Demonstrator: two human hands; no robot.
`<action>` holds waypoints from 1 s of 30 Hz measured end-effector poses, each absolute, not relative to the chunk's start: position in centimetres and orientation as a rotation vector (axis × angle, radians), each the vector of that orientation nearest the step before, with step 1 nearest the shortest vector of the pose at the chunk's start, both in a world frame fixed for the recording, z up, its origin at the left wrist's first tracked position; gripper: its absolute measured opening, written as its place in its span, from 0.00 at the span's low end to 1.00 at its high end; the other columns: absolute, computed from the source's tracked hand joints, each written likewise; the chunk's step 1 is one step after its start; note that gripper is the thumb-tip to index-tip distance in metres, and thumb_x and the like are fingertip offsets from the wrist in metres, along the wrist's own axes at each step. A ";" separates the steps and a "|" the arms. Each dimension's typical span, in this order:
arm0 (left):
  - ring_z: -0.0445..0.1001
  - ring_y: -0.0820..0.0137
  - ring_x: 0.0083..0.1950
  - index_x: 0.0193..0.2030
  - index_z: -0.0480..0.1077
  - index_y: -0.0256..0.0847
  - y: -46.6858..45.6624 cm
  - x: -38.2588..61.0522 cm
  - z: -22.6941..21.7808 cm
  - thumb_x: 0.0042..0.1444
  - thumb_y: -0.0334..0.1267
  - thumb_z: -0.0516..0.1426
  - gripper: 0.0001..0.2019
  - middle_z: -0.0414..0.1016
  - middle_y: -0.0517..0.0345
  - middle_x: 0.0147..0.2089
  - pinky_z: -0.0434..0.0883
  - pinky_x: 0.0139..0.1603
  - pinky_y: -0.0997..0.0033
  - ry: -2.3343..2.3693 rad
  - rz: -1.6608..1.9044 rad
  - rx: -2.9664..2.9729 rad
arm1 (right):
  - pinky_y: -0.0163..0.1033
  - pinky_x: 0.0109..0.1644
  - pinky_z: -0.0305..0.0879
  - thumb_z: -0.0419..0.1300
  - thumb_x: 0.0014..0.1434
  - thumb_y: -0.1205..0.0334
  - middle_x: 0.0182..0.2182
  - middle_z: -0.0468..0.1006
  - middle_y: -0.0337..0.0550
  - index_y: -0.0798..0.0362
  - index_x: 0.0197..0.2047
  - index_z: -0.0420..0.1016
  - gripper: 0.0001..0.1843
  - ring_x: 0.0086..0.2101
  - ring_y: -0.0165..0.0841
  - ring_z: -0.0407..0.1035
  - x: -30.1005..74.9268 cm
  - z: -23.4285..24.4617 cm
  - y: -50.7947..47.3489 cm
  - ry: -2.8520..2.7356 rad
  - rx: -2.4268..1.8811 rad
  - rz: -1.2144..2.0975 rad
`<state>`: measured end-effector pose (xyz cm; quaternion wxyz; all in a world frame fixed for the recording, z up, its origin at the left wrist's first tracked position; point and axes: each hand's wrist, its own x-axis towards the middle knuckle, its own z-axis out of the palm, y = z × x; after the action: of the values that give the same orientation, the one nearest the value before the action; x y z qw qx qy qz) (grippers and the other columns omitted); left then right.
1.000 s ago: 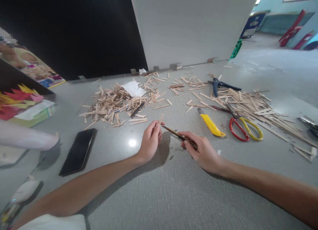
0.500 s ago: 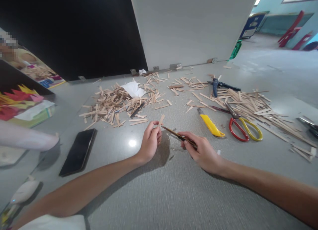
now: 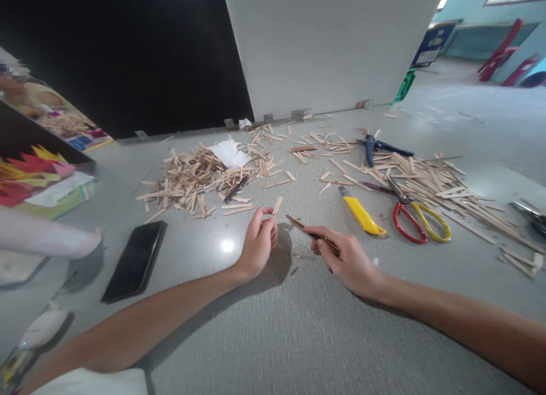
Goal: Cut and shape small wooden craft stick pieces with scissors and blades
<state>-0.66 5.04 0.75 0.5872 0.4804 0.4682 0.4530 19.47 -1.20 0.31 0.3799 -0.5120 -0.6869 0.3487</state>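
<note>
The tip of the slim knife has drawn back to the right since the earlier frame: it was right beside the wooden stick, and now a small gap parts them. The left hand stays where it was, pinching the stick's lower end between thumb and fingers so the flat upper part stands out, tilted, above the grey table. The right hand is wrapped around the knife's handle, its point aimed at the stick.

The stick looks very light, thin and fairly stiff, dry rather than slippery; it would probably snap or split along the grain if bent hard. A light pinch on its flat faces, near the low end, should suit it, with fingertips clear of the blade. The knife seems light and rigid, best held by the handle, well behind the point. The yellow cutter and scissors lie to the right.
</note>
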 end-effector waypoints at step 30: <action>0.54 0.77 0.17 0.40 0.63 0.46 5.0 -0.7 1.1 0.53 0.50 0.58 0.14 0.59 0.77 0.19 0.53 0.17 0.78 1.101 1.002 1.165 | 0.40 0.44 0.80 0.68 0.71 0.61 0.38 0.81 0.43 0.44 0.48 0.92 0.09 0.38 0.35 0.79 20.0 0.3 -1.7 -1.587 -1.043 0.370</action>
<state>-0.69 4.98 1.15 0.5856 0.4995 0.4722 0.4295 20.01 -1.72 0.30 0.5675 -0.4439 -0.6754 0.1575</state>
